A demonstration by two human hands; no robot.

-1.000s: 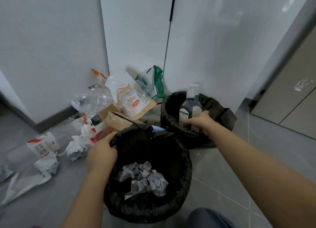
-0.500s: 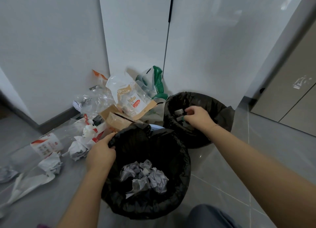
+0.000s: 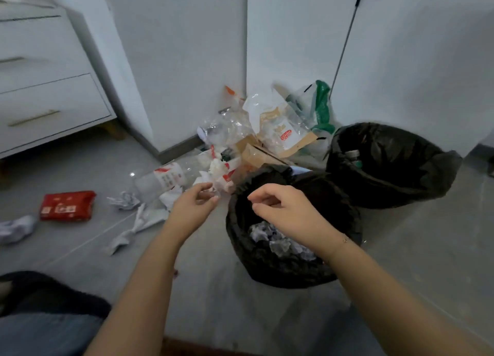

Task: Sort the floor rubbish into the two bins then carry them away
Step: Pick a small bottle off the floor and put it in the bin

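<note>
Two bins lined with black bags stand on the grey floor. The near bin holds crumpled paper. The far bin on the right holds bottles, partly hidden. My left hand hovers left of the near bin with loosely curled fingers, close to a crumpled white wrapper, holding nothing. My right hand hangs over the near bin's opening, fingers loosely curled and empty. A clear plastic bottle lies on the floor. Plastic bags and cardboard are piled against the wall.
A red packet and crumpled paper pieces lie on the floor at left. A white drawer unit stands at far left. White cabinet doors rise behind the pile. My knee is at bottom left.
My right hand has left the far bin, with the bottle now inside it, and moved over the near bin. My left hand let go of the near bin's rim. The view swung left.
</note>
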